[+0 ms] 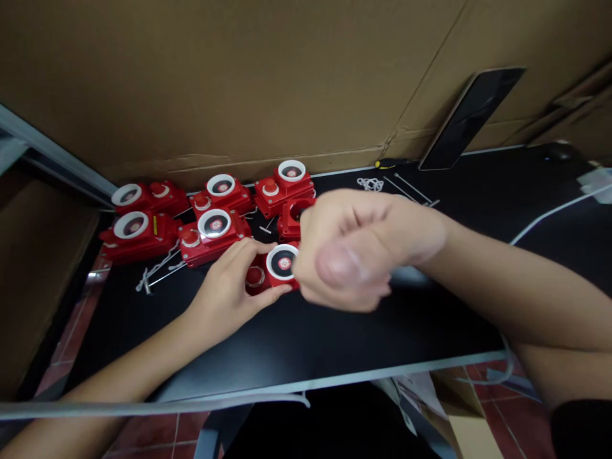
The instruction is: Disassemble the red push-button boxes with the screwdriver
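Observation:
On the black table, my left hand (229, 277) is closed around the left end of a red alarm box (255, 276). This box has a white-rimmed round window with a red and white emblem, and a red knob beside it. My right hand (349, 252) is a fist, slightly blurred, raised nearer the camera and covering the box's right end. Whether the fist touches the box or holds anything is hidden. Just behind them lies a red housing (288, 220) with an uncovered dark round opening, partly blocked by my right hand.
Several similar red boxes (213, 231) stand in rows at the back left. Small metal T-bars (165, 274) and white cords (370, 184) lie about. A yellow-and-black screwdriver (389, 164) and a dark panel (471, 118) are by the cardboard wall (248, 76). A white cable (559, 213) crosses the right side.

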The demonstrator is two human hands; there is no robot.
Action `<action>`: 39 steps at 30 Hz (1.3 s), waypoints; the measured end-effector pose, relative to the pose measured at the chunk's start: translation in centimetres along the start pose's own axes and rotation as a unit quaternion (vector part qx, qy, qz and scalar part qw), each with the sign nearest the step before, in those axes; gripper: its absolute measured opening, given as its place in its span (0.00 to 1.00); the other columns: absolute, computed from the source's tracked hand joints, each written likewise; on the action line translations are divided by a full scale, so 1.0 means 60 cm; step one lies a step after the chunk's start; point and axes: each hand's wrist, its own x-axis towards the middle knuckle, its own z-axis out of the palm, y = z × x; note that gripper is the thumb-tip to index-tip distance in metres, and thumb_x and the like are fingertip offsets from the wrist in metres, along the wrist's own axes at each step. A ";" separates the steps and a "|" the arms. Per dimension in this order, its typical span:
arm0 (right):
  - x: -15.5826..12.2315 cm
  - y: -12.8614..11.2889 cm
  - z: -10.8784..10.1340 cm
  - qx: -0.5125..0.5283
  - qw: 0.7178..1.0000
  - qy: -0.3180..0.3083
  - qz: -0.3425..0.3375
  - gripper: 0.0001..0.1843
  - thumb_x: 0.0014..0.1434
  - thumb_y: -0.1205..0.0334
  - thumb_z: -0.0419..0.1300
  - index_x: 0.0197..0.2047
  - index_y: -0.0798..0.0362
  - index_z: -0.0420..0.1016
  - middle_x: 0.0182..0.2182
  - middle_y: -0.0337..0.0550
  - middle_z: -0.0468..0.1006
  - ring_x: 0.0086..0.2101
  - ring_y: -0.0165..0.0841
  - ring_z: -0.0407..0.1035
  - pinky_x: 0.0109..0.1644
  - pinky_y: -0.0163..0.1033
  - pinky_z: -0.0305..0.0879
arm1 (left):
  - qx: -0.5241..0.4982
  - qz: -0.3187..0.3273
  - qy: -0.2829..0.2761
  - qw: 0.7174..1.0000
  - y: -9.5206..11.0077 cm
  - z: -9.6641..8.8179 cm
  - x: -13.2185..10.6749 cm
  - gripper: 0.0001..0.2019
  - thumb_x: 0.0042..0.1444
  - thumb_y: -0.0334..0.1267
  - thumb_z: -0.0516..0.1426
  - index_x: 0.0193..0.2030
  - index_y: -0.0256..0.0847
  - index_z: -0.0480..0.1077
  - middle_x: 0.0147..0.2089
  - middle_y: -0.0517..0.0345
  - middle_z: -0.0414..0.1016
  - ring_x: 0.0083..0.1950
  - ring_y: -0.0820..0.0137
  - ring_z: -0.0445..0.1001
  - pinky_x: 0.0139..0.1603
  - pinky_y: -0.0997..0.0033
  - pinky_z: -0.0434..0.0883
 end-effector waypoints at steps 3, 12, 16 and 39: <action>0.010 0.014 0.006 -0.028 0.946 0.291 -0.137 0.25 0.72 0.57 0.71 0.26 0.52 0.67 0.20 0.30 0.67 0.22 0.23 0.60 0.29 0.33 0.59 | 0.025 -0.020 0.026 0.999 0.001 0.007 -0.005 0.20 0.70 0.50 0.67 0.61 0.43 0.73 0.55 0.50 0.83 0.54 0.55 0.84 0.57 0.53 0.82; -0.009 0.043 -0.010 -0.018 0.976 0.170 -0.136 0.25 0.73 0.53 0.70 0.29 0.51 0.66 0.18 0.26 0.62 0.19 0.22 0.52 0.23 0.32 0.52 | 0.044 0.036 0.015 0.998 0.005 0.015 -0.010 0.21 0.74 0.47 0.64 0.66 0.43 0.68 0.61 0.44 0.82 0.60 0.52 0.82 0.62 0.49 0.82; -0.007 0.050 -0.005 -0.048 0.914 0.354 -0.195 0.23 0.74 0.56 0.69 0.29 0.50 0.65 0.20 0.27 0.62 0.21 0.23 0.54 0.25 0.32 0.52 | 0.059 0.046 0.012 0.997 0.007 0.022 -0.015 0.21 0.75 0.46 0.63 0.68 0.41 0.68 0.61 0.42 0.82 0.60 0.51 0.83 0.62 0.47 0.82; -0.048 -0.002 -0.046 -0.407 0.879 0.242 -0.054 0.18 0.61 0.53 0.80 0.36 0.52 0.79 0.37 0.38 0.75 0.38 0.32 0.68 0.44 0.38 0.64 | 0.094 0.049 0.011 0.994 -0.010 0.026 -0.011 0.23 0.78 0.49 0.59 0.71 0.40 0.67 0.64 0.38 0.81 0.65 0.47 0.81 0.66 0.40 0.80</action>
